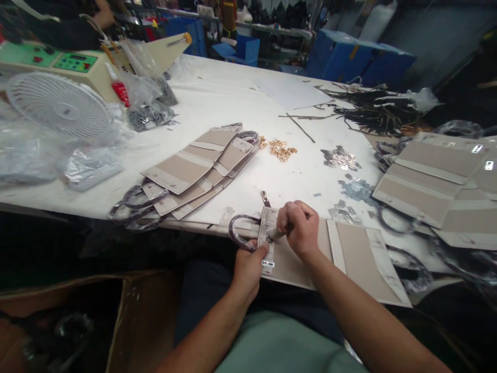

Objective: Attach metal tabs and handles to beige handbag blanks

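Note:
A long beige bag panel point(289, 267) lies over the table's front edge before me, with a plastic-wrapped handle point(232, 224) at its left end. My left hand point(247, 267) grips that end, thumb on top beside the handle's base. In the fist of my right hand point(301, 225) is a short greyish rod-shaped tool point(276, 234); its tip meets the panel close to my left thumb, and its exact kind cannot be made out. A shiny metal plate point(267, 264) sits near the panel's lower left corner. Just above the panel lies a small strap with metal hardware point(265, 198).
Similar panels are stacked at left point(194, 160) and right point(423, 176). Small gold parts point(281, 150) and silver plates point(340, 158) lie in piles on the white table point(217, 98). A white fan point(62, 106) stands at left; an open carton point(124, 311) is below.

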`<state>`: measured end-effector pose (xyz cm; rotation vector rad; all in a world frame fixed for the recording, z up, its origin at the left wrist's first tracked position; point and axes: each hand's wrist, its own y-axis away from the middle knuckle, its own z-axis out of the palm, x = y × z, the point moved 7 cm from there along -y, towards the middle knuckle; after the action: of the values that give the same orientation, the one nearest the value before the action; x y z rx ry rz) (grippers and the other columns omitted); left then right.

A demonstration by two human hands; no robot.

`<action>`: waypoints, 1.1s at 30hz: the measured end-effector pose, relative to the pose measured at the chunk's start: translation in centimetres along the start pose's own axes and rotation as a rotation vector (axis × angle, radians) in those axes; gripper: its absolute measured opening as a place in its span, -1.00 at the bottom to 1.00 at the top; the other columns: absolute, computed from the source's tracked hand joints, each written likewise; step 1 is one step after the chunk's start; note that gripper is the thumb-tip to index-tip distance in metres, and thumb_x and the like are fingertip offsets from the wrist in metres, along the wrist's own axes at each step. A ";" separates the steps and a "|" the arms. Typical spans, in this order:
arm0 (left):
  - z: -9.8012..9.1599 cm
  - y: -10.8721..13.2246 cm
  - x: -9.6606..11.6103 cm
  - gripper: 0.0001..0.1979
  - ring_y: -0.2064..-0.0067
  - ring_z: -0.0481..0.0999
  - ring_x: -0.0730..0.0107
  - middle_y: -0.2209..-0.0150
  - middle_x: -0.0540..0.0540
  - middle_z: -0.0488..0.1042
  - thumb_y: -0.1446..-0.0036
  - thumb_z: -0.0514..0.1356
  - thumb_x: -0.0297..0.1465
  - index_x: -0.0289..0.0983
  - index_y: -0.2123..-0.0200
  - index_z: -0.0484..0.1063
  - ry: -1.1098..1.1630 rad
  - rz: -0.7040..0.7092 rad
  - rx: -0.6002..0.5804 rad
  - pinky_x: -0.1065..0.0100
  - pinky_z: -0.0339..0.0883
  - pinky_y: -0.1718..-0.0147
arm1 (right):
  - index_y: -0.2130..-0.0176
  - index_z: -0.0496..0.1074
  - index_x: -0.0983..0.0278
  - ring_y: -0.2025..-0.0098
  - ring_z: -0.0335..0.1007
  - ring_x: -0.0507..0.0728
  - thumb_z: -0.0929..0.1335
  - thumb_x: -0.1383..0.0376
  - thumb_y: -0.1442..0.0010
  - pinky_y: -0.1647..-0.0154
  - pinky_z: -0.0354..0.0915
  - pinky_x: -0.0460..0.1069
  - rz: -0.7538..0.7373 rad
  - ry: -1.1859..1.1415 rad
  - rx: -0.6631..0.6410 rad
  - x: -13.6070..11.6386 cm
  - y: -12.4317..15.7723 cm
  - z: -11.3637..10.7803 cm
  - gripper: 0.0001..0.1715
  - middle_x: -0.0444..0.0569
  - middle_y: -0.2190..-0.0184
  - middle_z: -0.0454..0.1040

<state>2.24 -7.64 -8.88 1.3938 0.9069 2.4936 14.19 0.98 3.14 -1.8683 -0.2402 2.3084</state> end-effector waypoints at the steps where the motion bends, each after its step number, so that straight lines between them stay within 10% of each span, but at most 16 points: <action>1: 0.0 0.0 0.1 -0.70 0.48 0.52 0.34 0.52 -0.06 0.57 0.22 0.48 -0.28 -0.33 0.42 0.57 0.000 0.006 -0.005 0.35 0.39 0.43 | 0.59 0.28 0.21 0.61 0.17 0.01 0.39 0.10 -0.35 0.56 0.15 -0.04 -0.002 0.103 -0.078 -0.2 -0.1 0.9 -0.47 -0.19 0.67 0.29; 16: -0.2 0.3 0.0 -0.73 0.50 0.51 0.33 0.54 -0.05 0.55 0.25 0.48 -0.32 -0.31 0.51 0.52 0.036 0.079 0.031 0.34 0.36 0.45 | 0.62 0.17 0.22 0.55 0.05 -0.02 0.34 0.10 -0.27 0.49 0.03 -0.06 0.041 0.474 -0.591 0.0 -0.9 8.2 -0.47 -0.24 0.67 0.16; 26: 0.2 0.9 0.5 -0.78 0.53 0.51 0.33 0.55 -0.09 0.57 0.26 0.47 -0.38 -0.35 0.49 0.59 0.064 0.061 0.016 0.37 0.34 0.51 | 0.62 0.28 0.20 0.62 0.21 0.03 0.35 0.06 -0.36 0.54 0.15 -0.02 -0.055 0.204 -0.257 -4.1 -0.6 3.4 -0.43 -0.16 0.69 0.31; 33: 0.1 0.7 0.2 -0.75 0.46 0.58 0.25 0.50 -0.14 0.61 0.28 0.47 -0.37 -0.37 0.46 0.61 0.058 0.058 0.014 0.31 0.44 0.41 | 0.63 0.27 0.21 0.62 0.19 0.02 0.35 0.08 -0.35 0.52 0.15 -0.04 0.001 0.296 -0.174 -1.5 0.7 1.4 -0.43 -0.18 0.70 0.31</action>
<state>2.30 -8.04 -8.30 1.3776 0.9094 2.5876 13.11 -0.02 4.69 -2.2615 -0.4109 2.0312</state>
